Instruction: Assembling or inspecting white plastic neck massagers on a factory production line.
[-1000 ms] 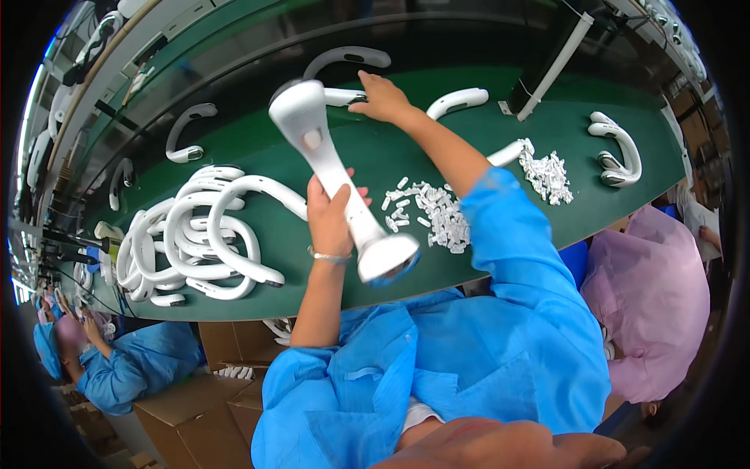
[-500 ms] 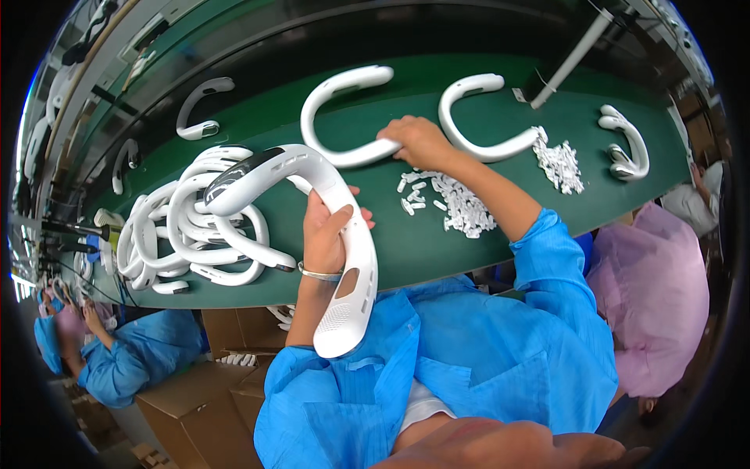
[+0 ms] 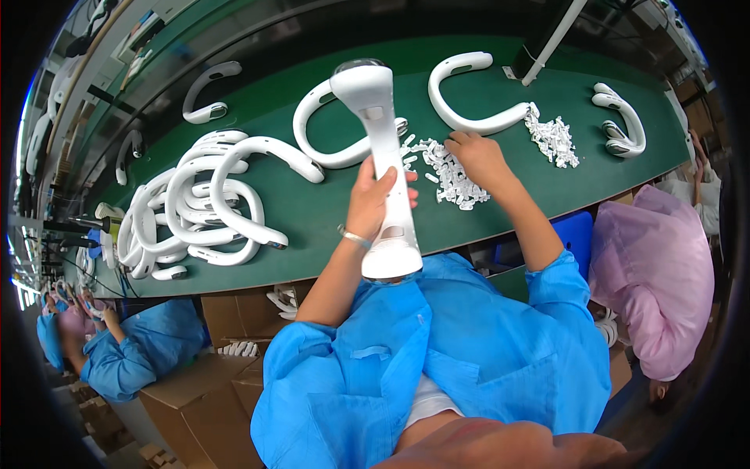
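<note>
My left hand [image 3: 370, 205] is wrapped round the middle of a white neck fan [image 3: 383, 141], which stands roughly on end in front of my chest. Its dark glossy end points away from me and its wide perforated end toward me. At the edge of a heap of small white plastic pieces [image 3: 462, 193], my right hand [image 3: 480, 162] reaches down with its fingers drawn together. Whatever lies between those fingertips is hidden. Just beyond the held fan, another C-shaped neck fan [image 3: 306, 125] lies on the green table [image 3: 344, 234], partly covered by it.
A stack of white neck fans [image 3: 191, 207] lies at the left. More fans [image 3: 476, 125] rest farther back and right, beside a second heap of small pieces [image 3: 555, 142]. A pole [image 3: 553, 43] rises at the back. Co-workers in blue [image 3: 148, 344] and pink [image 3: 652, 273] flank me.
My right hand has left the neck fan lying on the table and moved to the small-piece heap. My left hand has turned the held fan more upright and shifted it right.
</note>
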Motion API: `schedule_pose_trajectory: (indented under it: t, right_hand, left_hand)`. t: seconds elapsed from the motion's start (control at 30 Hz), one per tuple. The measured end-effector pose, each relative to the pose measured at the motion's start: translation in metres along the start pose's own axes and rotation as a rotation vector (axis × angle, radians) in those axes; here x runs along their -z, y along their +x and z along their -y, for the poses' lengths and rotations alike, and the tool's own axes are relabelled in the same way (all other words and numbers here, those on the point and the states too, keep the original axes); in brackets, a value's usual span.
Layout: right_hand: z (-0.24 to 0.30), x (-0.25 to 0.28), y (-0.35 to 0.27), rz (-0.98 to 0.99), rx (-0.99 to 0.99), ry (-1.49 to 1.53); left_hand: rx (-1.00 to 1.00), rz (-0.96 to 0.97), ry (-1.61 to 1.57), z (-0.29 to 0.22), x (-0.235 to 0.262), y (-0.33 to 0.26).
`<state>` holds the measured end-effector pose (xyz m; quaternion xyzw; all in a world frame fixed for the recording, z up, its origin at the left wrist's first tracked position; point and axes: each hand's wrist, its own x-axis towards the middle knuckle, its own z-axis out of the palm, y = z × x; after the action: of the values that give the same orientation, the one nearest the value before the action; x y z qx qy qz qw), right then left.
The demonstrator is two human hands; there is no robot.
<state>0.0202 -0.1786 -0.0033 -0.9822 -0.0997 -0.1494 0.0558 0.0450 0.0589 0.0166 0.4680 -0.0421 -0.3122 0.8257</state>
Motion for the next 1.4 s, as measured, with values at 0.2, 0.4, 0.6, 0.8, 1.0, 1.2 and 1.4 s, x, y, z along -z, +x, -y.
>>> schedule_pose_trajectory:
  t: [0.2,0.4,0.6,0.8,1.0,1.2,1.4]
  right_hand:
    - [-0.014,-0.016,-0.010,-0.041,-0.052,-0.009]
    - [-0.031,-0.015,-0.012,-0.170,-0.102,0.287]
    - [-0.028,0.011,-0.021,-0.052,-0.728,1.609]
    - [-0.008,0.023,-0.031,-0.042,-0.677,2.068]
    - [0.021,0.052,-0.026,-0.014,-0.777,1.823]
    - [0.020,0.045,-0.032,-0.115,-0.764,1.799]
    - [0.023,0.055,-0.031,-0.159,-0.554,1.611]
  left_hand:
    - [0.141,0.083,-0.097,0.001,-0.012,0.005]
    - [0.113,0.123,-0.215,0.000,-0.010,0.006]
    - [0.106,0.095,0.003,0.015,-0.007,0.015]
    - [0.075,0.201,-0.006,0.025,-0.032,0.031]
    - [-0.046,0.162,-0.149,0.044,-0.056,0.038]
    - [0.120,0.111,-0.187,0.040,-0.067,0.027]
    - [0.035,0.183,-0.160,0.035,-0.064,0.026]
